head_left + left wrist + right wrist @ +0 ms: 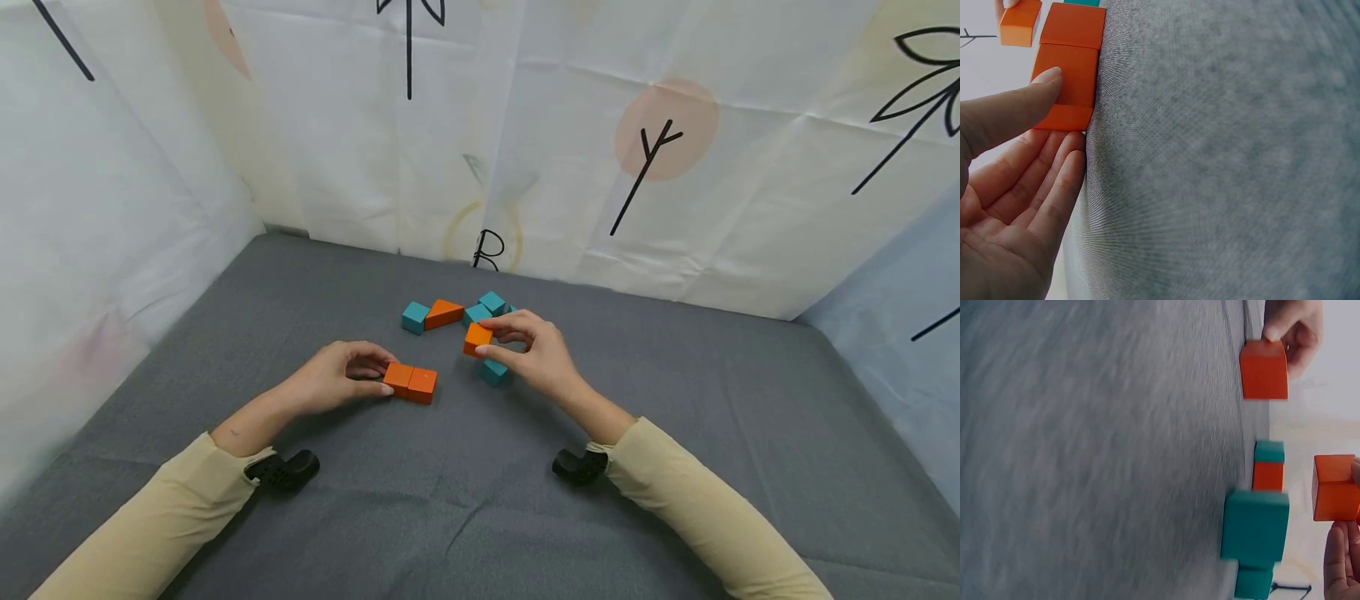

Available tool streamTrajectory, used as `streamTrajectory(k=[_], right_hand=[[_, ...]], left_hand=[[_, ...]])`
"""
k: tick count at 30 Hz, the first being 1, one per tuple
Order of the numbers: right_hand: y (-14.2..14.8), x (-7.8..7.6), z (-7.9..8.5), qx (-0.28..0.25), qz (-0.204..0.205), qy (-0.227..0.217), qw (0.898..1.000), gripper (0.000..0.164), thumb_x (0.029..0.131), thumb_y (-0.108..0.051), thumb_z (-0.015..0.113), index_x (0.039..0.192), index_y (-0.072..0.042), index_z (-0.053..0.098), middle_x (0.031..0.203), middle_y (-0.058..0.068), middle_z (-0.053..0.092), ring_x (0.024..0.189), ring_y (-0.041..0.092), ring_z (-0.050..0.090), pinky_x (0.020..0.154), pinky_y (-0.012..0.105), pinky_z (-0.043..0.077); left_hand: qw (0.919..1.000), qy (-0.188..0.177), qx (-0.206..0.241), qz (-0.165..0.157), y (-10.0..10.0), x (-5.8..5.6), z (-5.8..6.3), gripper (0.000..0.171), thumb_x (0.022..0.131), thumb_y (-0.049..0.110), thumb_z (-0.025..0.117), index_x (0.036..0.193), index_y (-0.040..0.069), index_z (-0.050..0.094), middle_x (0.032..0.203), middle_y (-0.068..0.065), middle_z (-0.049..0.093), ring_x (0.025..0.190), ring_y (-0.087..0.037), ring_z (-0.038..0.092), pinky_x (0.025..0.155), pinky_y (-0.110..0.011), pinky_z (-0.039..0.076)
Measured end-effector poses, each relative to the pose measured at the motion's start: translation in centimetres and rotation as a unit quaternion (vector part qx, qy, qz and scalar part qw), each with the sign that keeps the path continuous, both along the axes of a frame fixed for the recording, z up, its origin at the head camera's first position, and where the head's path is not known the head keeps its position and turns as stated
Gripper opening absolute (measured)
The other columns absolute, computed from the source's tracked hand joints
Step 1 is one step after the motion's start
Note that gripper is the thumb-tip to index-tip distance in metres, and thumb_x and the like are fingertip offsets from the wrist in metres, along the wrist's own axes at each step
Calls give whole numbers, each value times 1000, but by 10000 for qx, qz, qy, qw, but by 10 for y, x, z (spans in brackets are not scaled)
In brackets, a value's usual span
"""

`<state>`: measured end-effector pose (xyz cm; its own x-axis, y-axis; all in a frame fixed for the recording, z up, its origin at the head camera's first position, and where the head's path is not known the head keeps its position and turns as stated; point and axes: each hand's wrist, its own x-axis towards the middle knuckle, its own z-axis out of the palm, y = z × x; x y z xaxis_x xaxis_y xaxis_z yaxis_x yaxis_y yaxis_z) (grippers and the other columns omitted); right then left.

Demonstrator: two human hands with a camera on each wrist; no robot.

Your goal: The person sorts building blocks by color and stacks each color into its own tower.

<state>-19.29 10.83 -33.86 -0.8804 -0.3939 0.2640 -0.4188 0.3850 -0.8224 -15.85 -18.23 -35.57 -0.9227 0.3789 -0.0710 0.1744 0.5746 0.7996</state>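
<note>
Two orange cubes sit side by side on the grey cloth, faces meeting. My left hand (pixel 330 381) has its thumb on one side of the nearer cube (pixel 397 377) and its fingers at the other; the second cube (pixel 423 385) adjoins it on the right. Between thumb and fingertips, my right hand (pixel 546 354) pinches another orange block (pixel 477 337), raised off the cloth in the right wrist view. Below and behind that block lies a teal cube (pixel 494 372), partly covered by the right hand in the head view.
Farther back, a teal cube (pixel 415 317) touches an orange triangular block (pixel 445 313). More teal cubes (pixel 491 302) cluster behind the right hand, one mostly hidden by it. Patterned white fabric (pixel 555 167) hangs behind the grey table (pixel 675 433).
</note>
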Motion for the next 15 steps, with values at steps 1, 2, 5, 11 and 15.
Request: streamTrajectory(k=[1, 2, 5, 11, 15], right_hand=[[-2, 1, 0, -34, 59, -2, 10000, 34, 84, -11, 74, 116, -3, 68, 111, 14, 62, 102, 30, 61, 93, 46, 52], [-4, 1, -1, -66, 127, -11, 9999, 34, 84, -11, 74, 116, -2, 68, 112, 14, 62, 102, 30, 61, 94, 46, 51], [-11, 3, -2, -152, 284, -65, 9995, 34, 84, -10, 74, 116, -2, 68, 112, 14, 62, 102, 30, 60, 95, 44, 51], [-24, 7, -4, -195, 483, -83, 9986, 35, 83, -10, 75, 117, -3, 68, 110, 13, 62, 102, 34, 58, 94, 46, 51], [-33, 9, -4, -69, 530, -26, 9986, 34, 83, -13, 75, 116, -6, 69, 111, 10, 63, 102, 29, 60, 94, 39, 52]], left_hand=[[10000, 14, 10, -7, 0, 0, 0, 43, 86, 13, 72, 123, -5, 59, 122, -22, 61, 110, -32, 61, 93, -39, 53], [10000, 12, 15, -5, 1, 0, 0, 43, 86, 13, 72, 123, -5, 59, 122, -22, 61, 110, -32, 61, 93, -39, 53], [10000, 11, 10, 8, 1, -1, 0, 43, 86, 13, 72, 123, -5, 59, 121, -21, 61, 110, -32, 62, 93, -39, 53], [10000, 2, 25, -8, 1, -1, 0, 42, 86, 12, 72, 122, -4, 60, 120, -21, 62, 110, -32, 62, 93, -39, 53], [10000, 11, 58, -38, 1, -1, 0, 42, 86, 13, 72, 122, -5, 59, 121, -21, 62, 110, -32, 62, 93, -39, 53]])
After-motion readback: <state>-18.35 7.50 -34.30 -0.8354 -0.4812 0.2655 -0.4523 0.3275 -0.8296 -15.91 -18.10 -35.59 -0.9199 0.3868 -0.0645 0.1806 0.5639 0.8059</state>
